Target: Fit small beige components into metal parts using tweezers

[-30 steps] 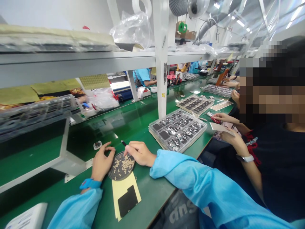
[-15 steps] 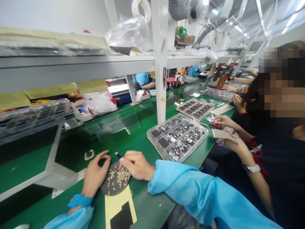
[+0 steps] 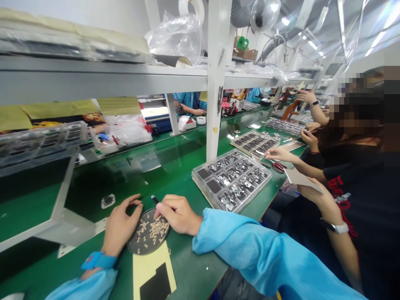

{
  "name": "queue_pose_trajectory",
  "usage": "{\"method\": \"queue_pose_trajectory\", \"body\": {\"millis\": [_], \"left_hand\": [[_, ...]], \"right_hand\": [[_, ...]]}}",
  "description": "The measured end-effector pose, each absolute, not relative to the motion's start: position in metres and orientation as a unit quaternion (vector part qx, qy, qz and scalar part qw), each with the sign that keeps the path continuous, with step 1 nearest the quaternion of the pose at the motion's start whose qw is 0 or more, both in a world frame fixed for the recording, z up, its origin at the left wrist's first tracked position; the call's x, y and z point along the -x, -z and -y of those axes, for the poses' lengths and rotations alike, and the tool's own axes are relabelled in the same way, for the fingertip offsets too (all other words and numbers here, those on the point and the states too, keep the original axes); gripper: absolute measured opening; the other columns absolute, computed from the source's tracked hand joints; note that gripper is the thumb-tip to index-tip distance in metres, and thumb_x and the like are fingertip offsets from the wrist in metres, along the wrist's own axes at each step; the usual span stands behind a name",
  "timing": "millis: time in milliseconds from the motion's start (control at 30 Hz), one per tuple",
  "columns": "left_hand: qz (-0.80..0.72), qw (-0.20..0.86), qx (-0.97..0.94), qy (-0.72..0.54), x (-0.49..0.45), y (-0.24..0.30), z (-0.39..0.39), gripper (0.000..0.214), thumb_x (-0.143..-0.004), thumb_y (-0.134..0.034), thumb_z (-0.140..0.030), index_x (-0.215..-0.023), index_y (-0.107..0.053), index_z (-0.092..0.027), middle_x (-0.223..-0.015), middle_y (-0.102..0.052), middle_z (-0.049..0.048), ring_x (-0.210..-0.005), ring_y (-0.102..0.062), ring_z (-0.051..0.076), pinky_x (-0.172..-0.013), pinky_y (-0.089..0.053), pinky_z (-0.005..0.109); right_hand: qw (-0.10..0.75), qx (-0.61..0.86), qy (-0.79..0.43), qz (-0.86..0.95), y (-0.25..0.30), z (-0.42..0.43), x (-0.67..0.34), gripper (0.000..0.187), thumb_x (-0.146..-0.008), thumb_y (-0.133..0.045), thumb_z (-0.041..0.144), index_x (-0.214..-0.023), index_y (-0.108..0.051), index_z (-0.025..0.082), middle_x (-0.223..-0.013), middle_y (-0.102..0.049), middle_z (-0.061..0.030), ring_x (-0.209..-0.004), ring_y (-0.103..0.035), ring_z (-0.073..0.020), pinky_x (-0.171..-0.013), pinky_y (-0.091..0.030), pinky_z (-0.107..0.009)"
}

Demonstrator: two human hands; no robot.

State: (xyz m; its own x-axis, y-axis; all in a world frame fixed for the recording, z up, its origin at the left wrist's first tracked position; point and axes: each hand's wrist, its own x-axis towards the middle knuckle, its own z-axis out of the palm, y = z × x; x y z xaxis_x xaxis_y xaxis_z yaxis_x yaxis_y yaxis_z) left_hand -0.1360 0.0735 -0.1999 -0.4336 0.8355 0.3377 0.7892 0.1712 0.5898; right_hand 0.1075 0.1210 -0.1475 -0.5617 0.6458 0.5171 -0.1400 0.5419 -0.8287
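My right hand [image 3: 178, 214] rests at the edge of a round black mesh disk [image 3: 146, 232] covered in small beige pieces. It grips a slim dark tool [image 3: 154, 199], and only the tool's black end shows past my fingers. My left hand [image 3: 120, 225] curves around the disk's left rim with nothing visible in it. Below the disk lies a yellow sheet [image 3: 153, 275] with a black patch. Blue sleeves cover both my forearms.
A clear tray of dark and metallic parts [image 3: 231, 181] stands on the green bench beyond my hands, with a white shelf post [image 3: 215, 91] behind it. A co-worker's hands [image 3: 309, 189] hold a pale card at right, near red-handled scissors [image 3: 278, 166].
My view has drifted, so the disk and my hands sit further left and lower. The co-worker's hand has moved away from the scissors, and another arm has risen at the back right.
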Motion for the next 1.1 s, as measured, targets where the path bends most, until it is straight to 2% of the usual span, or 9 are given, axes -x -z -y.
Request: {"method": "queue_pose_trajectory", "body": {"millis": [200,367,600,667,833,900,1100], "left_hand": [[-0.754,0.068,-0.535,-0.375,0.139,0.203,-0.073,0.053,-0.088,-0.058,-0.051,-0.133,-0.065,-0.024,-0.115,-0.078,0.0056,-0.115,-0.068,0.032,-0.106,-0.049,0.046],[-0.76,0.079,-0.523,-0.379,0.136,0.201,-0.072,0.055,-0.087,-0.058,-0.05,-0.134,-0.065,-0.023,-0.116,-0.077,0.0064,-0.112,-0.069,0.031,-0.106,-0.049,0.047],[-0.754,0.035,-0.523,-0.396,0.138,0.199,-0.071,0.051,-0.083,-0.06,-0.052,-0.121,-0.071,-0.02,-0.112,-0.077,0.0102,-0.108,-0.069,0.032,-0.107,-0.051,0.048],[-0.759,0.027,-0.509,-0.404,0.137,0.197,-0.07,0.048,-0.082,-0.06,-0.052,-0.116,-0.073,-0.021,-0.107,-0.077,0.009,-0.102,-0.07,0.031,-0.103,-0.053,0.048],[-0.773,0.1,-0.466,-0.419,0.13,0.193,-0.066,0.053,-0.081,-0.06,-0.055,-0.119,-0.074,-0.022,-0.085,-0.071,0.0029,-0.078,-0.067,0.026,-0.075,-0.055,0.039],[-0.777,0.116,-0.484,-0.386,0.13,0.194,-0.067,0.052,-0.082,-0.06,-0.057,-0.119,-0.074,-0.023,-0.082,-0.072,0.0023,-0.077,-0.067,0.026,-0.072,-0.054,0.037],[-0.787,0.112,-0.503,-0.338,0.136,0.197,-0.068,0.048,-0.084,-0.059,-0.057,-0.116,-0.077,-0.026,-0.091,-0.077,0.0038,-0.082,-0.07,0.027,-0.077,-0.055,0.038]], "right_hand": [[0.453,0.153,-0.461,0.748,0.152,-0.121,-0.105,0.043,-0.106,-0.053,0.035,-0.073,-0.074,0.017,-0.076,-0.067,-0.0025,-0.078,-0.064,-0.0134,-0.083,-0.051,-0.027],[0.437,0.156,-0.469,0.752,0.153,-0.119,-0.105,0.041,-0.105,-0.055,0.032,-0.072,-0.073,0.017,-0.077,-0.068,-0.0022,-0.079,-0.065,-0.0129,-0.084,-0.05,-0.026],[0.442,0.181,-0.469,0.743,0.147,-0.12,-0.107,0.038,-0.105,-0.056,0.029,-0.074,-0.073,0.017,-0.075,-0.065,-0.0008,-0.077,-0.063,-0.0119,-0.084,-0.05,-0.025],[0.438,0.182,-0.47,0.745,0.146,-0.12,-0.108,0.035,-0.104,-0.056,0.029,-0.075,-0.074,0.017,-0.077,-0.066,-0.0007,-0.078,-0.063,-0.0118,-0.084,-0.051,-0.025],[0.429,0.175,-0.465,0.754,0.149,-0.118,-0.106,0.03,-0.103,-0.058,0.029,-0.08,-0.074,0.018,-0.082,-0.069,-0.0012,-0.083,-0.065,-0.0122,-0.086,-0.051,-0.024],[0.432,0.165,-0.458,0.759,0.152,-0.117,-0.105,0.03,-0.103,-0.059,0.031,-0.081,-0.074,0.018,-0.083,-0.07,-0.0013,-0.083,-0.065,-0.0122,-0.085,-0.051,-0.024],[0.434,0.175,-0.458,0.756,0.15,-0.119,-0.105,0.031,-0.103,-0.059,0.032,-0.078,-0.073,0.018,-0.082,-0.07,-0.0016,-0.082,-0.065,-0.0125,-0.084,-0.051,-0.024]]}}
